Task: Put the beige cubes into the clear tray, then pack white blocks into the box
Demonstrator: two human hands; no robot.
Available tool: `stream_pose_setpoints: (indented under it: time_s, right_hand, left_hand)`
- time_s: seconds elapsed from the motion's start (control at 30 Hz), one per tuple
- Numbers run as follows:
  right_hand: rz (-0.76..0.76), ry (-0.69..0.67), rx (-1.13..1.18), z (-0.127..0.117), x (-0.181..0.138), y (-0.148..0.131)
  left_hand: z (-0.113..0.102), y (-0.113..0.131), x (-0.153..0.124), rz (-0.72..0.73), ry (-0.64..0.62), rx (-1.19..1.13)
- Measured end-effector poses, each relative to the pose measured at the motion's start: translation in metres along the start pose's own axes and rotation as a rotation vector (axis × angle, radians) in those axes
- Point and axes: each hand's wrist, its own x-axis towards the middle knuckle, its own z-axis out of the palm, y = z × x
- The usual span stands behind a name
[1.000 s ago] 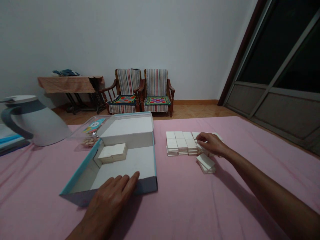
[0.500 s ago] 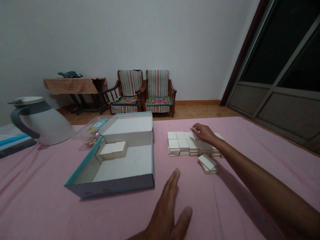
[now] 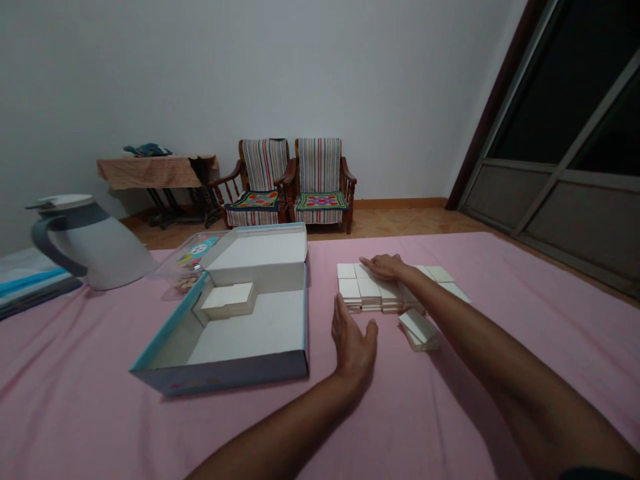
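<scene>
Rows of small white tile stacks (image 3: 367, 290) lie on the pink cloth right of an open blue-edged box (image 3: 240, 327). My right hand (image 3: 385, 267) rests flat on the far tiles, fingers stretched out. My left hand (image 3: 353, 340) stands open on its edge just in front of the near-left stack, thumb apart, holding nothing. A loose little pile of tiles (image 3: 419, 329) lies askew beside my right forearm. Inside the box sits another white tile stack (image 3: 230, 299).
A white jug with a grey handle (image 3: 87, 243) stands at the left by folded blue-and-white items (image 3: 25, 283). A clear plastic container (image 3: 187, 260) lies behind the box. Two striped armchairs (image 3: 295, 183) and a side table (image 3: 155, 173) stand by the far wall.
My left hand left the box's front edge and moved right and forward to the tile stacks. My right hand slid left across the far tiles. The view shifted slightly.
</scene>
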Motion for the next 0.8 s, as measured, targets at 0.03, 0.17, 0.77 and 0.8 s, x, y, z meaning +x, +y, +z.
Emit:
stream_pose_setpoints:
  time_s: [0.03, 0.17, 0.77, 0.8]
  right_hand:
    - [0.003, -0.002, -0.009, 0.002, 0.001, -0.001]
    - [0.007, 0.023, -0.027, 0.008, -0.002, -0.003]
    - [0.003, 0.179, 0.006, 0.004, -0.029, -0.011]
    - [0.013, 0.208, 0.010, -0.002, -0.035, -0.009]
  left_hand:
    - [0.001, 0.001, 0.004, -0.011, 0.011, 0.032]
    - [0.002, -0.001, 0.017, -0.028, 0.026, 0.103]
    - [-0.023, 0.015, 0.029, -0.108, -0.039, 0.171]
    - [-0.023, 0.014, 0.029, -0.102, -0.040, 0.163]
